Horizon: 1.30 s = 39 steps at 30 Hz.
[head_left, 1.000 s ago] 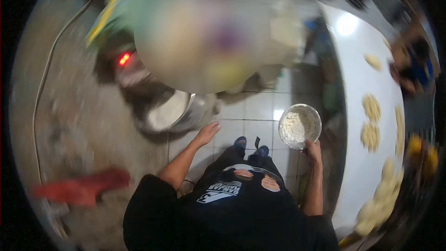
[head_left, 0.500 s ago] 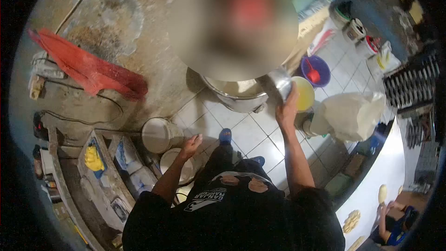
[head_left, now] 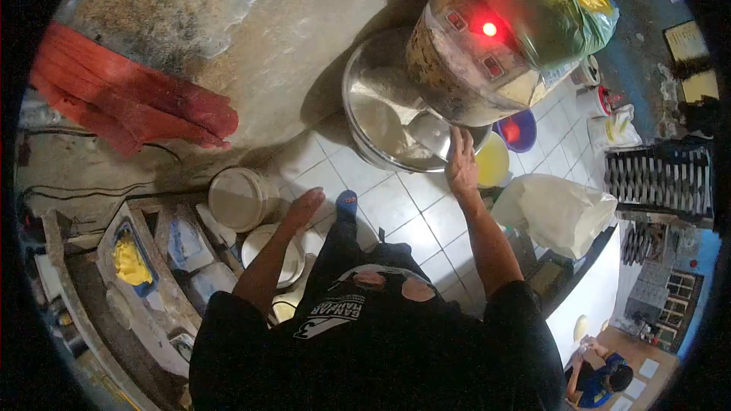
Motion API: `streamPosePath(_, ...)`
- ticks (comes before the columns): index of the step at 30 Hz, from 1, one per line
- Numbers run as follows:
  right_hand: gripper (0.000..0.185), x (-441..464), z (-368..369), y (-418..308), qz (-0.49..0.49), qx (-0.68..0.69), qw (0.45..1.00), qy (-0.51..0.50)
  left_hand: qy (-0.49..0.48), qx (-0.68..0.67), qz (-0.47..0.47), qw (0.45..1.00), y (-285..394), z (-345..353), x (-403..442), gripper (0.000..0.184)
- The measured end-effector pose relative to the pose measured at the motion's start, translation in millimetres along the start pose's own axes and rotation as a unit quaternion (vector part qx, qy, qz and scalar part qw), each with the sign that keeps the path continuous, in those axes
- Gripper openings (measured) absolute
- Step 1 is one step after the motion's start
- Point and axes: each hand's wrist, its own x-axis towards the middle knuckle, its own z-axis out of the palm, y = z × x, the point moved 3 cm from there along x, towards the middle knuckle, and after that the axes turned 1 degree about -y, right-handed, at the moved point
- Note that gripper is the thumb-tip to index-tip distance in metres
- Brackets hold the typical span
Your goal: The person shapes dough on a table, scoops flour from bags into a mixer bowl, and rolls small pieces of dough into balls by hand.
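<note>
In my right hand [head_left: 461, 164] is a shiny metal vessel [head_left: 432, 135], tipped into a large steel mixing bowl [head_left: 364, 144]. My fingers grip the vessel at its right end, by the bowl's rim. Pale powder [head_left: 390, 118] lies in the bowl, some of it lit brightly. A worn mixer head [head_left: 449, 61] with a glowing red light covers the bowl's upper right part. My left hand [head_left: 306, 207] hangs free near a lidded white bucket [head_left: 242, 198], its fingers loosely stretched, with nothing visible in them.
Right of the bowl stand a container of yellow liquid [head_left: 493, 161], a purple bucket [head_left: 519, 128] and a pale bulky sack [head_left: 560, 213]. A red cloth [head_left: 137, 99] lies at the left. Yellow material [head_left: 131, 260] fills a tray lower left. Another person [head_left: 601, 380] works at a white table.
My right hand has brought the metal vessel from the bowl's right edge into the bowl and tilted it. My left hand has barely moved. The view has shifted, showing more of the mixer.
</note>
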Motion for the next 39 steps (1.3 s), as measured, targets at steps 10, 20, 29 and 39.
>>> streamPosePath(10,0.064,-4.2,-33.2,-3.8,0.033,0.074,0.996,0.030,-0.032,-0.036,-0.042,0.998,72.5,2.2,43.2,0.043)
streamPosePath(20,0.060,-211.1,-86.0,100.4,0.440,0.581,0.669,0.145,-0.271,0.060,0.039,0.960,155.6,111.2,54.9,0.047)
streamPosePath(29,0.062,-596.4,-105.4,28.4,0.701,0.382,0.419,0.433,-0.602,0.240,0.166,0.743,259.1,304.2,89.9,0.044)
streamPosePath(39,0.071,-827.7,-3.4,-315.5,0.788,-0.112,-0.158,0.584,-0.739,0.320,0.256,0.534,336.0,484.0,-31.8,0.051)
